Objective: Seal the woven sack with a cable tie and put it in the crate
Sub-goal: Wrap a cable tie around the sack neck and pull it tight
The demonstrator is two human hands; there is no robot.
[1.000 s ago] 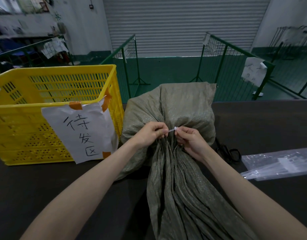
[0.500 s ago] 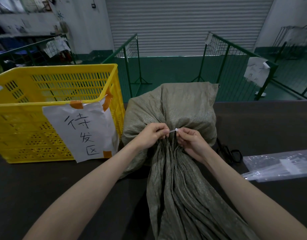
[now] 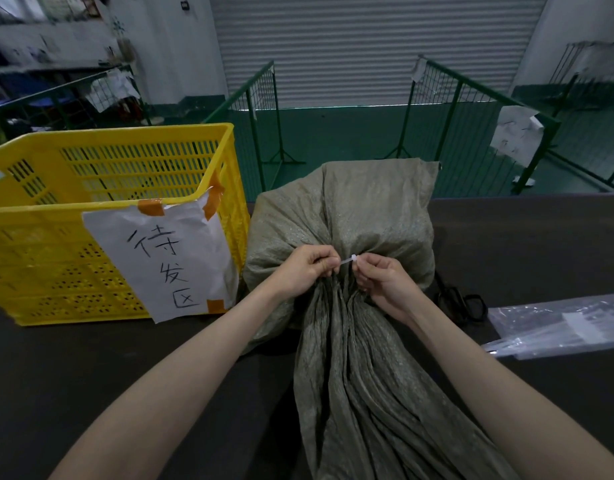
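A grey-green woven sack [image 3: 367, 216] lies on the dark table, its neck gathered into pleats that run toward me. A thin white cable tie [image 3: 348, 260] circles the gathered neck. My left hand [image 3: 309, 266] pinches the tie's free end on the left. My right hand [image 3: 381, 277] pinches the tie's head on the right, fingers against the pleats. A yellow slotted plastic crate [image 3: 101, 202] stands to the left of the sack, with a white paper sign taped on its front.
Black scissors [image 3: 461, 303] lie on the table right of the sack. A clear plastic bag of cable ties [image 3: 561, 327] rests at the right edge. Green wire fence panels [image 3: 471, 95] and a shutter door stand beyond the table's far edge.
Both hands stay at the sack's neck on the tie. The short stretch of tie between them shows slightly longer; the sack and crate have not moved.
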